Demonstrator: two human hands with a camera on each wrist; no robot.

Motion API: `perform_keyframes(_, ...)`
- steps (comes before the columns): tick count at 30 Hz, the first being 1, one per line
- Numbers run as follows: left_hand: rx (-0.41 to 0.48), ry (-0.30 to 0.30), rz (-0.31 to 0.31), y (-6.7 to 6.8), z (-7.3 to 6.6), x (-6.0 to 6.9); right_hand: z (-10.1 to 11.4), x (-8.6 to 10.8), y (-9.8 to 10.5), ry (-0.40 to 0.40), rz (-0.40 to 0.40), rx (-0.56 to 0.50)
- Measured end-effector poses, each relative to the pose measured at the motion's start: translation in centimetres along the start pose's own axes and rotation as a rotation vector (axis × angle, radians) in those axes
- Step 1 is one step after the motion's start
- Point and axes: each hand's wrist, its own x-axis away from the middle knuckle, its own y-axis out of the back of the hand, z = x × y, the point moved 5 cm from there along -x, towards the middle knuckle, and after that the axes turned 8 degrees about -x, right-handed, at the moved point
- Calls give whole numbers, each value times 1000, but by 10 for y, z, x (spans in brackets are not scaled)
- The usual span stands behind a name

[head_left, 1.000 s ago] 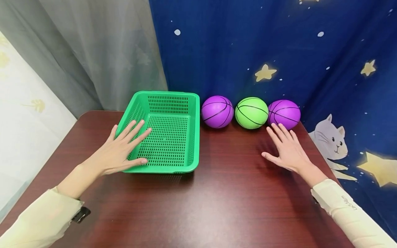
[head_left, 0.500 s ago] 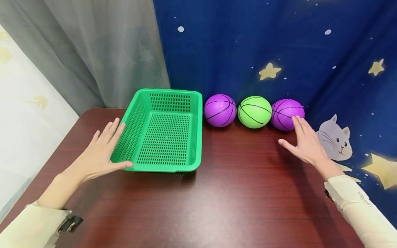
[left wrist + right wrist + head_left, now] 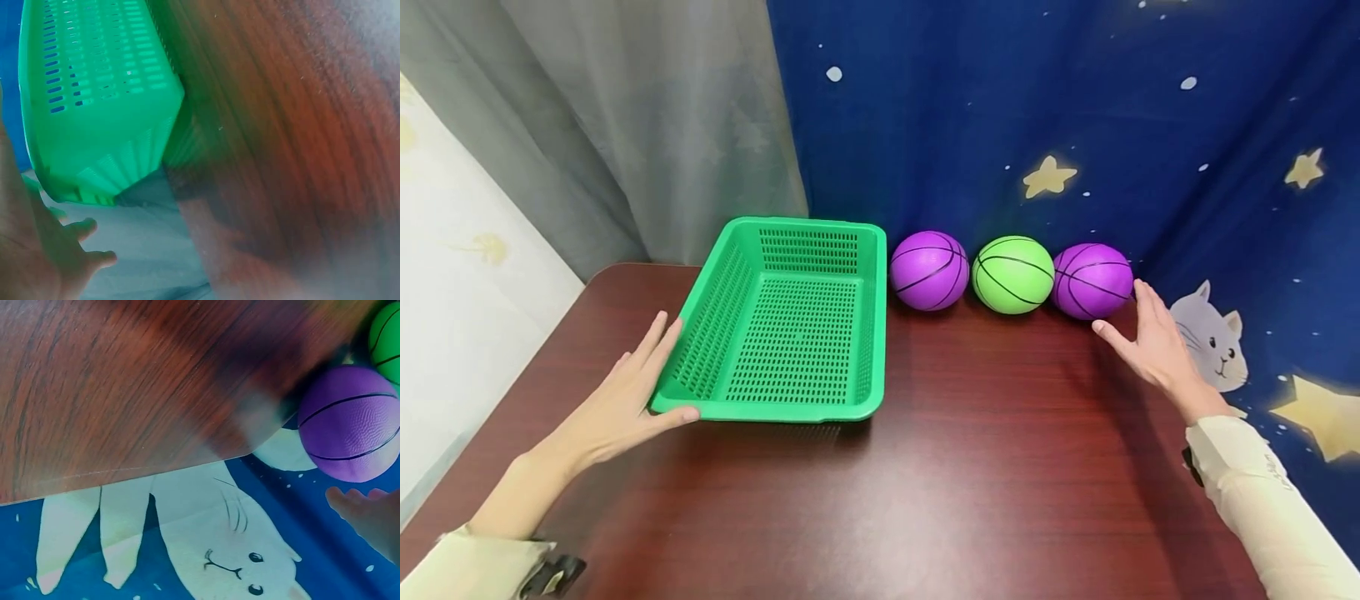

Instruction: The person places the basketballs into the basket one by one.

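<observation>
The left hand (image 3: pixel 617 406) is at the near left corner of the green basket (image 3: pixel 871 333), thumb spread from straight fingers; whether it touches the rim cannot be told. In the left wrist view that hand (image 3: pixel 37 250) lies beside the basket (image 3: pixel 100 125). The right hand (image 3: pixel 1157 346) is by the right side of the right purple ball (image 3: pixel 1092 282), fingers extended, thumb near the ball's lower edge. In the right wrist view a gap shows between the fingers of the hand (image 3: pixel 372 515) and the purple ball (image 3: pixel 350 425). A green ball (image 3: pixel 1012 275) and another purple ball (image 3: pixel 929 271) stand to its left.
The dark red wooden table (image 3: pixel 925 467) carries everything. A blue curtain (image 3: pixel 925 117) with stars and a cat print hangs behind and to the right, a grey curtain (image 3: pixel 700 108) at the back left. The table's right edge runs close to the right hand.
The left hand has moved left, from over the basket to its near left corner. The right hand has moved right, from in front of the right purple ball to its right side.
</observation>
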Motion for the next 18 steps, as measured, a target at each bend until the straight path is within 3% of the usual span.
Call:
perform_keyframes(6,132,-10,7,-7,4,1,-13,-2,2,-103,-20,-56)
perform_keyframes(11,142,-23,-22,-9,5,2,-20,-6,-2,-166,-19,-82)
perform_keyframes(18,127,31,-14,-11,3,2,-19,-12,-5,-169,-41,-88)
